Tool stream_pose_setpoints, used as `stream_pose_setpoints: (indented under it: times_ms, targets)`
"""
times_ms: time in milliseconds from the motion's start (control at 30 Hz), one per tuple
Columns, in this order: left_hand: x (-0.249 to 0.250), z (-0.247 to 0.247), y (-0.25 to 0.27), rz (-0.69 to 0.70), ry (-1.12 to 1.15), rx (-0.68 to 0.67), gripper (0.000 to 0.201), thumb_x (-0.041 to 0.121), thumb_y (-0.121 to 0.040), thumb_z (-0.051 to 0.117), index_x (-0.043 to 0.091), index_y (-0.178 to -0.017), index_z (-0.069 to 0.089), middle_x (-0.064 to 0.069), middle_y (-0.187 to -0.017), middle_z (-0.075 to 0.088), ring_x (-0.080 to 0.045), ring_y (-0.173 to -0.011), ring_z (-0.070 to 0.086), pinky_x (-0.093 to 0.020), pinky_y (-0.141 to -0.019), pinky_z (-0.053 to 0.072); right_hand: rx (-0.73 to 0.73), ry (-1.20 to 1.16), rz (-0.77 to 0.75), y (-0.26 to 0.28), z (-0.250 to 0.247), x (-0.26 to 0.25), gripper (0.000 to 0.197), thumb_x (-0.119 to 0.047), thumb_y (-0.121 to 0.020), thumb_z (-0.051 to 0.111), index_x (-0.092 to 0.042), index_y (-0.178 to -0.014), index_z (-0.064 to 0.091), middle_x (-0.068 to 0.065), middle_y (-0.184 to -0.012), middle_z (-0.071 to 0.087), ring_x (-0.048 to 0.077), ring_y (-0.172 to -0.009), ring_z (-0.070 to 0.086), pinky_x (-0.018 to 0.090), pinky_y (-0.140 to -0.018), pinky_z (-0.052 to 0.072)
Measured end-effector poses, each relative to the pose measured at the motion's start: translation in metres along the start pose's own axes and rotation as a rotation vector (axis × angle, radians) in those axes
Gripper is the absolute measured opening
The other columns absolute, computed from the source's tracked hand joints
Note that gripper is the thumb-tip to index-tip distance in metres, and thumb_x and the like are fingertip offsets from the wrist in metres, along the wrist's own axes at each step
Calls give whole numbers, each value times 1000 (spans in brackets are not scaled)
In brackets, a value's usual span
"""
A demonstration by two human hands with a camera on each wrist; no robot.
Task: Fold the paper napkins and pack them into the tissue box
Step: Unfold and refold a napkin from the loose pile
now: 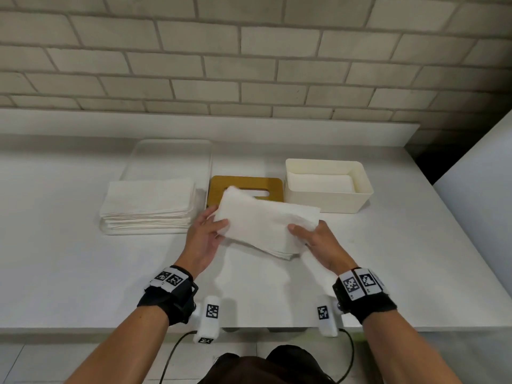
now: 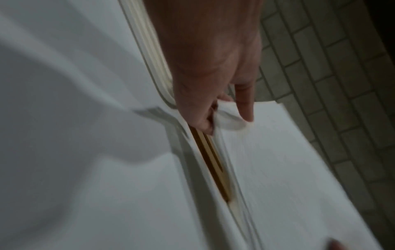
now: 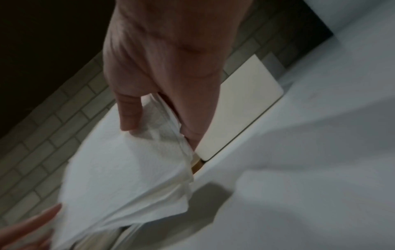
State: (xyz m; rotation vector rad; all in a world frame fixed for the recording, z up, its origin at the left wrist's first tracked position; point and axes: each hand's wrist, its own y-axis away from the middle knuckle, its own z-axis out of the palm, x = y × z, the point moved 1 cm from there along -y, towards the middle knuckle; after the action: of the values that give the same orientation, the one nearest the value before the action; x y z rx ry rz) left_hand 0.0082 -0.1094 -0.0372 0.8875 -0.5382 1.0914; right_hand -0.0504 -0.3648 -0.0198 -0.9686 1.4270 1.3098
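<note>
I hold a folded white napkin (image 1: pixel 263 225) above the counter, tilted, with both hands. My left hand (image 1: pixel 210 225) pinches its left end, thumb on top; in the left wrist view the left hand (image 2: pixel 224 116) grips the napkin (image 2: pixel 288 169). My right hand (image 1: pixel 307 231) pinches the right end; the right hand (image 3: pixel 158 128) shows thumb on top of the napkin (image 3: pixel 119 169). The cream tissue box (image 1: pixel 357 195) stands open at the right, white napkins inside. Its wooden slotted lid (image 1: pixel 221 187) lies flat behind the held napkin. A stack of unfolded napkins (image 1: pixel 149 203) sits at the left.
A clear tray (image 1: pixel 166 153) holds the napkin stack. The white counter (image 1: pixel 69 259) ends at a brick wall (image 1: pixel 249 65) behind. A white panel (image 1: pixel 476 212) rises at the right. The box (image 3: pixel 241 108) also shows in the right wrist view.
</note>
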Motion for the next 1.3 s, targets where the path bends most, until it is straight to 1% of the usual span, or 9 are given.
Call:
stream_pose_setpoints:
  times_ms: [67, 167, 400, 600, 767, 833, 967, 1133, 1300]
  targets:
    - [5, -3, 1, 35, -243, -16, 56, -16, -77, 64, 8, -127, 54, -11, -113, 69, -27, -101, 66, -29, -78, 57, -2, 106, -1, -1, -9, 0, 22, -27, -84, 74, -14, -101, 67, 3, -101, 73, 18, -96, 69, 24, -78, 53]
    - [0, -2, 2, 83, -543, -64, 46, -11, -71, 73, 1, -115, 64, -12, -107, 73, -30, -101, 69, -31, -82, 57, 9, 226, -25, -4, -6, 4, 42, -44, -79, 74, -13, -105, 67, 4, -102, 72, 20, -97, 68, 33, -85, 56]
    - [-11, -7, 5, 225, -615, 5, 21, -7, -75, 74, 10, -85, 68, 0, -77, 67, -6, -66, 63, -17, -62, 52, 19, 151, -105, -2, 1, 16, 24, -19, -85, 74, -11, -108, 71, 4, -100, 75, 16, -91, 71, 26, -79, 57]
    - [-28, -9, 5, 194, -706, -8, 20, -4, -75, 75, 9, -90, 70, 2, -84, 69, -16, -80, 62, -13, -67, 48, 70, 121, -45, -6, 2, 39, 18, -16, -83, 76, -11, -100, 74, 3, -92, 77, 22, -90, 73, 33, -81, 57]
    - [-20, -7, -2, 171, -576, 44, 52, 22, -71, 85, 9, -118, 65, -5, -114, 71, -20, -106, 67, -39, -89, 56, 143, 14, -72, -13, -1, 31, 27, -14, -81, 77, -12, -107, 72, 3, -98, 76, 19, -90, 72, 32, -81, 58]
    - [-22, -6, 1, 173, -601, 32, 33, 7, -75, 80, 16, -104, 68, 1, -99, 75, -16, -94, 71, -34, -86, 56, 114, 37, -53, -12, -1, 35, 25, -13, -81, 77, -13, -105, 72, 3, -96, 77, 20, -90, 73, 33, -80, 59]
    - [-32, -8, 2, 195, -645, 38, 28, -3, -73, 78, 19, -89, 69, 3, -85, 70, -18, -82, 63, -25, -69, 49, 117, 30, -10, -11, 3, 46, 18, -12, -84, 74, -10, -102, 74, 7, -95, 77, 30, -93, 72, 45, -83, 58]
    - [-24, -4, 5, 218, -540, 56, 27, -2, -77, 75, 14, -98, 70, 6, -88, 77, -10, -84, 73, -23, -74, 57, 115, 25, -68, -14, 7, 34, 20, -16, -82, 76, -19, -101, 73, 2, -97, 76, 20, -91, 72, 34, -80, 59]
    - [-25, -5, 4, 192, -585, 42, 29, -6, -73, 76, 12, -93, 67, 8, -78, 74, -1, -69, 70, -12, -55, 50, 110, 84, -31, -15, 8, 40, 16, -16, -79, 79, -17, -94, 74, 5, -91, 77, 25, -88, 73, 44, -81, 59]
